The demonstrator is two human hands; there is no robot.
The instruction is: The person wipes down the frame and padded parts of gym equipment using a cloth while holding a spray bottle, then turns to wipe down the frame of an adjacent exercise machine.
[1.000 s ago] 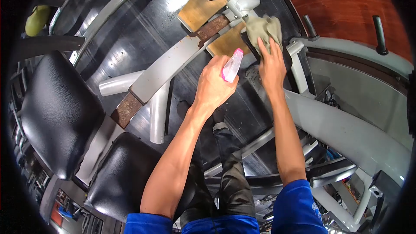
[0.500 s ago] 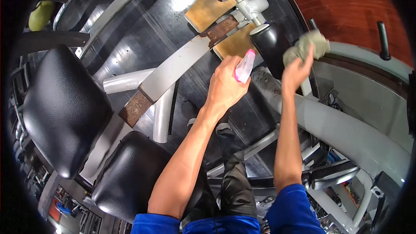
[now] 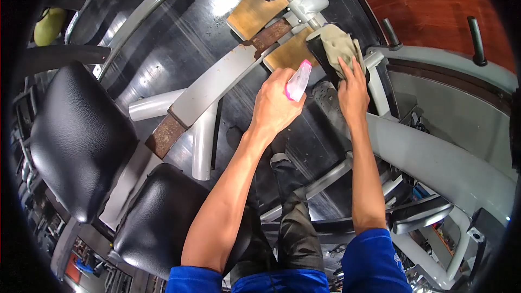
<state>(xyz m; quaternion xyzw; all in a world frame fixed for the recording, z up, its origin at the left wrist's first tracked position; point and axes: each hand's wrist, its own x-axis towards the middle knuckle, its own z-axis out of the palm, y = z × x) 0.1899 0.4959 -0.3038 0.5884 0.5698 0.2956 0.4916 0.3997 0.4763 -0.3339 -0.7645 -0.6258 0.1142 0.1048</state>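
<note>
1. One cam, worn on the person's head; looks fwd & steeply down, from abv. the wearer's own body.
2. V. wide, fisheye-type view: L & R rims curve off into black, long bars bow twd. the edges.
3. Near edge: blue shirt (image 3: pixel 279 282), w/ trousers (image 3: pixel 301 233) seen from abv.
4. L hand (image 3: pixel 277 100) & R hand (image 3: pixel 354 95) approx. mid-view, seen from behind/abv., close to cam.
5. Floor (image 3: pixel 190 32) seen from abv., running to far side.
6. L: black pads (image 3: pixel 81 141), close, large. R: grey beam (image 3: pixel 434 157); far R: red-brown panel (image 3: pixel 439 11), oblique.
</note>
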